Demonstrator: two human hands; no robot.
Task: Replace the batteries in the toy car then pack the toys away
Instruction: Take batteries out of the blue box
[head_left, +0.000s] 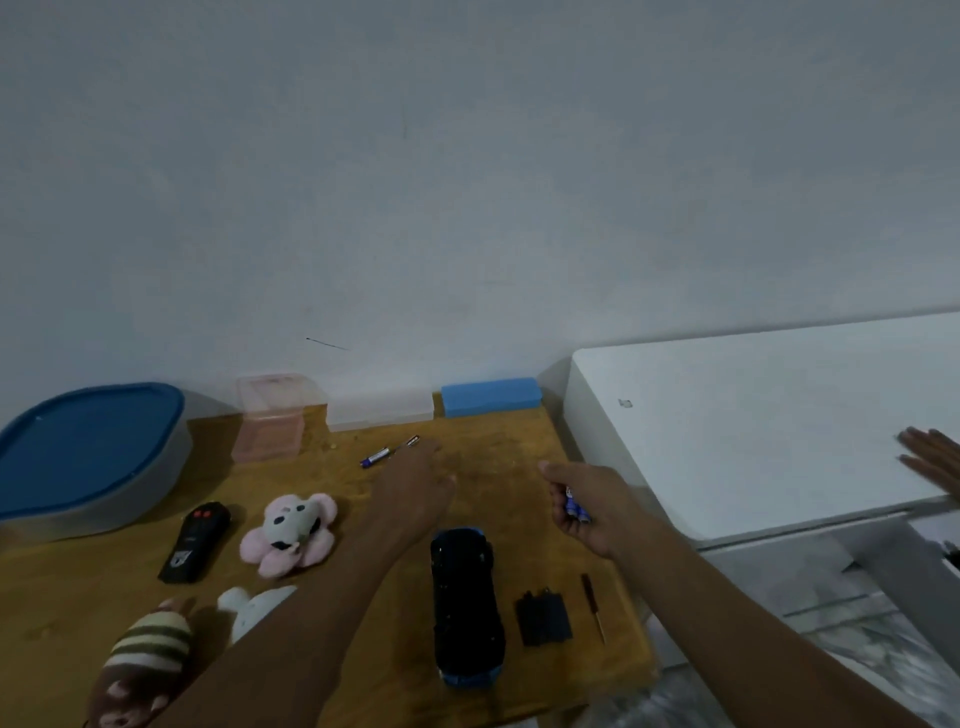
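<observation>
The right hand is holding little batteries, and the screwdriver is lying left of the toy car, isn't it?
Not quite. The right hand does hold the batteries, but the head view shows the screwdriver lying right of the toy car.

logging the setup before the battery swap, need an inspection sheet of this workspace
surface: wooden table
job's things: toy car upside down; battery cover and screwdriver right of it; loose batteries further back
clutter: remote, soft toys, blue-lidded tub, boxes
hands: left hand open, reaches toward loose batteries; right hand grips other batteries
cables: nothing seen
surroundings: white unit at right, plain wall
</observation>
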